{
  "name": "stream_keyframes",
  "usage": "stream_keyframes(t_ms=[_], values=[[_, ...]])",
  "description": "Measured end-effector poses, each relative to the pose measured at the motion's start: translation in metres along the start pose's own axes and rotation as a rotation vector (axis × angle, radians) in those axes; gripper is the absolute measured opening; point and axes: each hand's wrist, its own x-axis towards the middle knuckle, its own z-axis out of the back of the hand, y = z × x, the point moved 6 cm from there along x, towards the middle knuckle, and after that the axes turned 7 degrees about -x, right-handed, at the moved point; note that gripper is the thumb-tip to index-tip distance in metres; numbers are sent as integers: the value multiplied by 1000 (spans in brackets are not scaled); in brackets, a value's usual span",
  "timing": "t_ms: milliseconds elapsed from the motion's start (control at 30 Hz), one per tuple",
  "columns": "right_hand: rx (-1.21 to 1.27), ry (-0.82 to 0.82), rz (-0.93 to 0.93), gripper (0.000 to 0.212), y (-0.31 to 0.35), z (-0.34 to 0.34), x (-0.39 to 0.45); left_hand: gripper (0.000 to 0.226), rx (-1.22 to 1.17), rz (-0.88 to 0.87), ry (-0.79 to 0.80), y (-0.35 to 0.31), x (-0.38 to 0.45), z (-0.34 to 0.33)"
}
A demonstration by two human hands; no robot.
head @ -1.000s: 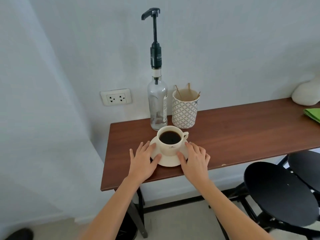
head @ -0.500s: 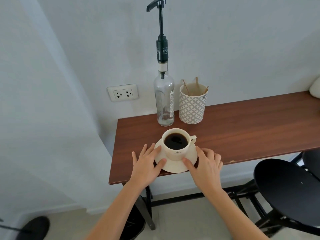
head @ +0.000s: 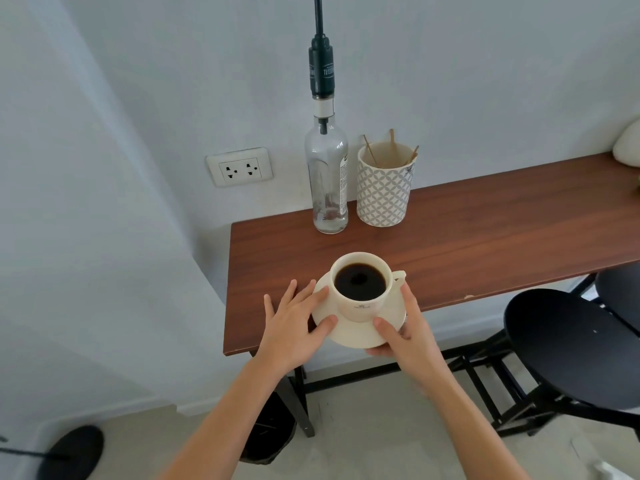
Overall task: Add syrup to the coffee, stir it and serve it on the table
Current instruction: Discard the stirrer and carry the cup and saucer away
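Observation:
A cream cup [head: 360, 299] of black coffee sits on a cream saucer [head: 349, 336] over the front edge of the brown table [head: 485, 237]. My left hand [head: 294, 323] grips the saucer's left rim, thumb on top. My right hand [head: 408, 330] holds its right side, thumb on the rim and fingers underneath. The saucer looks lifted, overhanging the table edge. A clear glass syrup bottle [head: 327, 188] with a dark pump [head: 322, 69] stands at the back by the wall. Beside it a patterned cup [head: 384, 192] holds wooden stir sticks [head: 391, 147].
Black round stools [head: 568, 344] stand under the table's right part. A wall socket [head: 239, 167] is left of the bottle. A white rounded object [head: 628, 147] lies at the far right of the table. A dark round base [head: 72, 452] rests on the floor at lower left.
Both hands have closed onto the saucer and brought it with the cup toward me, up off the table. The view has moved closer and tilted down.

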Motion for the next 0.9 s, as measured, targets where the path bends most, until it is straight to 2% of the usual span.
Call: stream_keyframes(t_ms=[100, 267, 467, 600, 767, 900], values=[[187, 82, -9, 76, -1, 0, -1, 59, 2, -2, 22, -1, -4, 0], [267, 101, -71, 76, -9, -2, -4, 58, -31, -10, -27, 2, -17, -5], [294, 134, -98, 73, -18, -3, -15, 59, -159, 16, -212, 3, -57, -14], [295, 228, -124, 73, -18, -3, -23, 57, -256, 79, -352, 0, -91, -20], [228, 396, -122, 72, -2, -9, -31, 55, -532, 212, -433, -4, -126, -27], [177, 530, -89, 67, 15, -24, -43, 51, -960, 360, -510, -3, -158, -33]])
